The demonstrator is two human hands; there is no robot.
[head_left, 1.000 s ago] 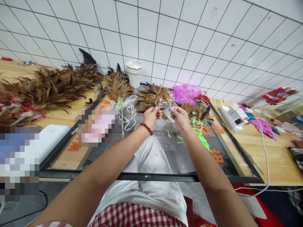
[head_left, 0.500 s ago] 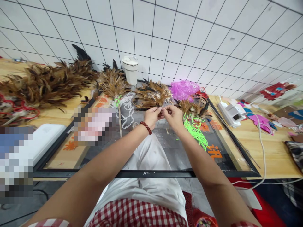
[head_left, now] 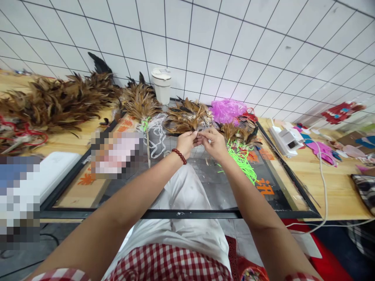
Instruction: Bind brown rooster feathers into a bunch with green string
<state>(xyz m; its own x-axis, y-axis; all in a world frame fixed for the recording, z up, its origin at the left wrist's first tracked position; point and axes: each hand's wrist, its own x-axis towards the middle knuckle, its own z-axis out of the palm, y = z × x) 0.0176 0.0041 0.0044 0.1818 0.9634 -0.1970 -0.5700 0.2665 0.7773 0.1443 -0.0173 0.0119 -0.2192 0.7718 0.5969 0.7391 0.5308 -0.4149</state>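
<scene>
Brown feathers (head_left: 181,120) just beyond left hand (head_left: 186,143), right hand (head_left: 215,143)

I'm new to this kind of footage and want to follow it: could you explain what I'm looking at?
There is no machine here: these are a person's own bare hands. One camera, worn on the head, looks forward and down. The left hand, with a beaded bracelet at its wrist, and the right hand meet at the fingertips beside brown feathers. They seem to pinch something thin, too small to make out. Below is a clear panel in a black frame, on a wooden table. Around the hands are green cords, crumpled purple plastic and a lidded cup.
</scene>
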